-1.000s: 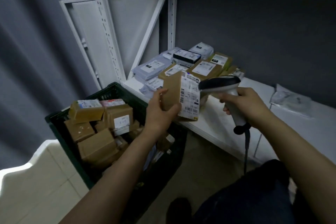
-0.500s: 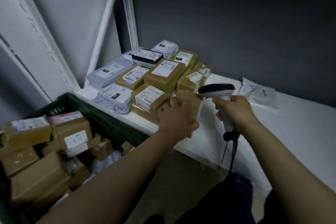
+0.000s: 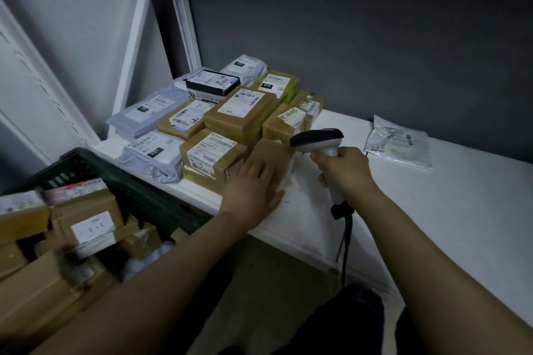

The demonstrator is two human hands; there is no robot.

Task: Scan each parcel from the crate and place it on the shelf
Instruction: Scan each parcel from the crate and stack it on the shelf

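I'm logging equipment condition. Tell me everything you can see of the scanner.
The scanner is pistol-shaped, seemingly plastic: dark-topped head, pale grey body and handle, dark cable hanging from the base past the shelf edge. The right hand grips the handle, holding it upright over the shelf, head aimed left.

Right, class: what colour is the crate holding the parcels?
Dark green; the crate shows best in the head view.

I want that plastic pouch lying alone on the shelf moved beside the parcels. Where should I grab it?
Pinch the plastic pouch at its near edge, coming from the front of the shelf: it lies flat and crinkled with nothing beside it, so it offers no sides to clamp.
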